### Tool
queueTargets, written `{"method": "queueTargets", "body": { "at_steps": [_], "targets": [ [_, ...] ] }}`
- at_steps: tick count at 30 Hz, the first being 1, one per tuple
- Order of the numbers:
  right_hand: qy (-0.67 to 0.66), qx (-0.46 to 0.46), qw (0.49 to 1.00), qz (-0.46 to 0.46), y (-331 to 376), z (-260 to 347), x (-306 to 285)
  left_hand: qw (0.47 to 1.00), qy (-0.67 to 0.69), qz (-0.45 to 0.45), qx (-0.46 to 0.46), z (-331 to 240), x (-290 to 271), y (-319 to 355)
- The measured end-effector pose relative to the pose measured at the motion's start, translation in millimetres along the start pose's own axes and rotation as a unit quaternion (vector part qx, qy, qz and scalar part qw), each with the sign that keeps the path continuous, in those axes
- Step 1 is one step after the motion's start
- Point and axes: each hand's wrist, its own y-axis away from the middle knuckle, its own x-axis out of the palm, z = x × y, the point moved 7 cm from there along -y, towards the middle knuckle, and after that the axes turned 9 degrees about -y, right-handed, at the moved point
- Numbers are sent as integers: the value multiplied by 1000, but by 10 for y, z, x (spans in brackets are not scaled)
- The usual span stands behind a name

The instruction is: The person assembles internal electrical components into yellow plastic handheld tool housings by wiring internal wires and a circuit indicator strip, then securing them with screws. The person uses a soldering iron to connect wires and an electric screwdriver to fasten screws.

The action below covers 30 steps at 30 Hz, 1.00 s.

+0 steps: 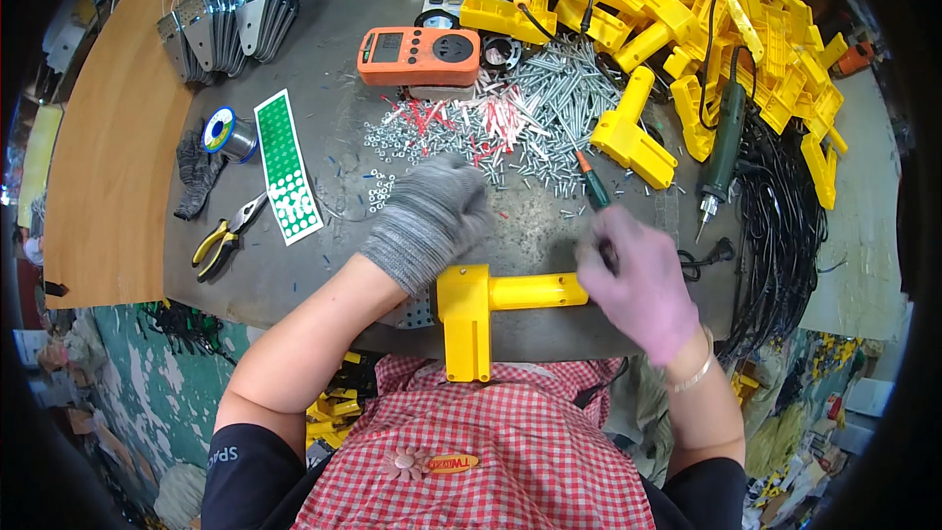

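A yellow plastic L-shaped housing (pixel 469 312) lies at the near edge of the grey bench, against my checked apron. My left hand (pixel 429 218), in a grey knit glove, reaches over small nuts and screws (pixel 491 142) just beyond it, fingers curled down; whether it grips anything is hidden. My right hand (pixel 638 280), in a pale purple glove, holds a green-handled screwdriver (pixel 593 186) beside the housing's right end.
A heap of yellow housings (pixel 706 20) fills the far right, with black cables (pixel 775 226) and a green electric screwdriver (pixel 721 152). An orange meter (pixel 420 54), a solder spool (pixel 224 132), a green dotted sheet (pixel 287 165), yellow pliers (pixel 224 236) and metal brackets (pixel 226 20) lie left.
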Motion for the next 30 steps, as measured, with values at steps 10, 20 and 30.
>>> {"method": "queueTargets", "body": {
  "at_steps": [10, 20, 30],
  "targets": [
    [47, -81, 994, -65, 613, 1, 185, 991, 26, 72, 112, -316, 353, -241],
    [72, -148, 983, -85, 479, -247, 273, 960, -129, 104, 226, -952, 601, -459],
    [64, -277, 956, -76, 380, -249, 209, 984, 15, 124, 128, -602, 518, -416]
  ]
}}
